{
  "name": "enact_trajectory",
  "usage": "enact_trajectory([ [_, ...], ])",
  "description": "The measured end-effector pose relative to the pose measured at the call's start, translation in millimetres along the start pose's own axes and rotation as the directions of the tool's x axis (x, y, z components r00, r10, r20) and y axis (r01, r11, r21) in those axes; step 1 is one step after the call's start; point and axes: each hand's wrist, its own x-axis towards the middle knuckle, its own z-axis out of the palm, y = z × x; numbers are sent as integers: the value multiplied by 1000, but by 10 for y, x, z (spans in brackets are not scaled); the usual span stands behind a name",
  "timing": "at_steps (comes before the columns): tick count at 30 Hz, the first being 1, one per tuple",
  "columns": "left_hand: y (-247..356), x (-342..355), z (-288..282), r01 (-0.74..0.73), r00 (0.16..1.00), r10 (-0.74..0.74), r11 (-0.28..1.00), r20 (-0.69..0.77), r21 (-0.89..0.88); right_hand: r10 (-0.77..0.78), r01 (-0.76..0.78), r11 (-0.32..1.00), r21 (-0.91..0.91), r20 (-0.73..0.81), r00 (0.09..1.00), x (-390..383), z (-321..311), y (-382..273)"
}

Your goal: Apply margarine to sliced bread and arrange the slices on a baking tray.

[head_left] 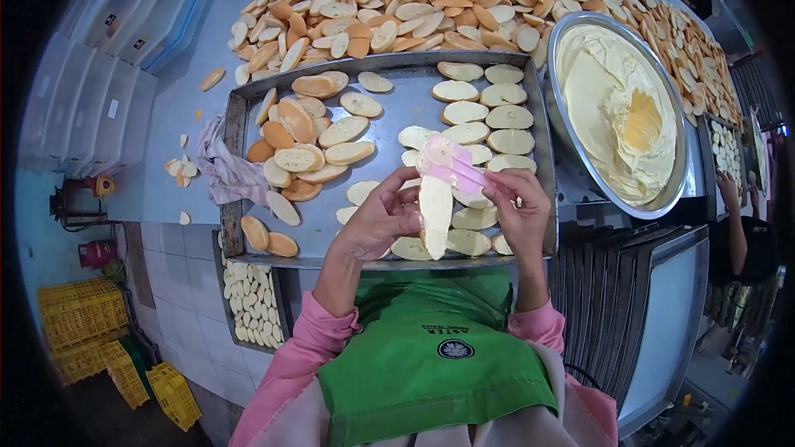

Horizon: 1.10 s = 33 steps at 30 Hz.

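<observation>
Over the front of a metal baking tray [402,103], my left hand [377,219] grips a long oval bread slice [436,213] coated with pale cream. My right hand [523,207] is closed on the handle of a pink spatula [455,169]. Its cream-smeared blade lies across the slice's far end. Cream-topped slices [509,117] are laid in rows along the tray's right side, some partly hidden beneath my hands. Plain slices [296,120] lie in a loose heap on the left. To the right of the tray stands a big metal bowl [556,91] of pale yellow cream [604,74].
A large pile of bread slices [414,4] covers the table's far side. A crumpled cloth [228,161] touches the tray's left edge. Clear plastic bins [95,99] stand far left, yellow crates [83,314] below. Stacked trays [613,306] sit at right, near another person's arm [733,223].
</observation>
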Motion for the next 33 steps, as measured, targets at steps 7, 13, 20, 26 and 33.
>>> enact_trajectory([
  [7,-122,-134,-43,118,961,-68,978,267,-173,56,-58,998,-28,-51,997,-45,-112,137],
  [13,117,-132,-311,-23,997,19,998,-75,-60,224,-196,951,241,-95,970,-85,-240,194],
  [20,156,-167,-332,92,943,225,529,-244,844,228,-165,934,317,-170,959,-86,-490,148],
  [26,-422,-159,17,-75,986,152,25,71,997,236,-171,940,294,-200,951,-139,-519,147],
  [33,-447,-155,134,-19,998,64,-141,28,990,212,-145,953,265,-248,945,-164,-549,136],
])
